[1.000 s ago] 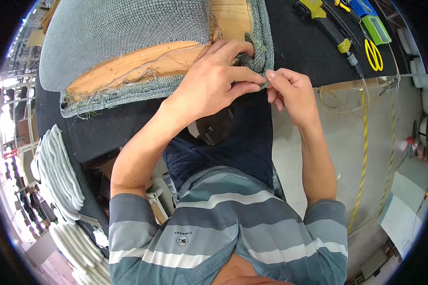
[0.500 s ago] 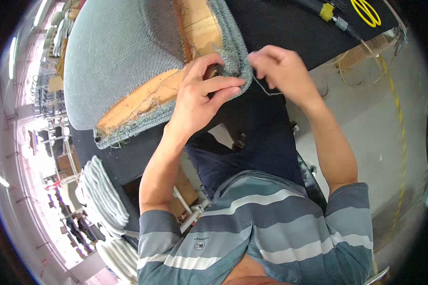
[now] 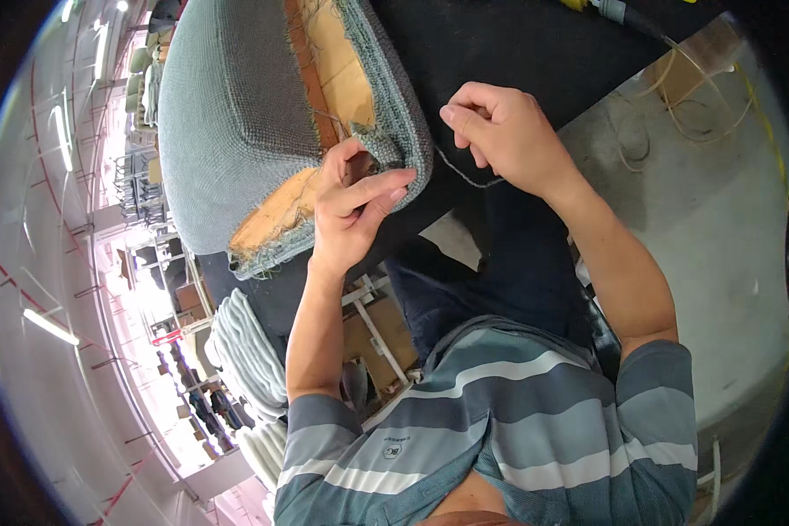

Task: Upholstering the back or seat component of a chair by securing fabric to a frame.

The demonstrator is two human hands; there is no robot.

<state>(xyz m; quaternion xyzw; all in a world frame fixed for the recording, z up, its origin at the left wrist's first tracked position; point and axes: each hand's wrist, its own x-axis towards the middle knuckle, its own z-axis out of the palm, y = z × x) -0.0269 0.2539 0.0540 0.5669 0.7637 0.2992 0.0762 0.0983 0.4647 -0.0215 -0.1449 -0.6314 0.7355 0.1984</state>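
A grey-green upholstered seat part (image 3: 228,114) with bare wooden frame edges (image 3: 337,79) lies at the upper left of the black-covered table. Its woven fabric border (image 3: 394,92) is thick and frayed in places. At the near right corner, my left hand (image 3: 346,215) grips the border, thumb and index finger closed on it, other fingers curled inside the corner. My right hand (image 3: 517,140) is closed in a pinch just right of the border, apart from it. A pale thread (image 3: 456,168) hangs in a loop from the border to this hand; whether a needle is in the fingers is hidden.
The black table (image 3: 491,44) carries a tool with a grey connector (image 3: 612,9) at the far right. A thin hose (image 3: 671,101) curls beside a cardboard box (image 3: 697,61) on the floor. Pale stacked cushions (image 3: 247,351) stand at lower left.
My right hand has drawn slightly away from the fabric border. My left hand keeps its place on the corner. The view has shifted, showing the seat part a little turned.
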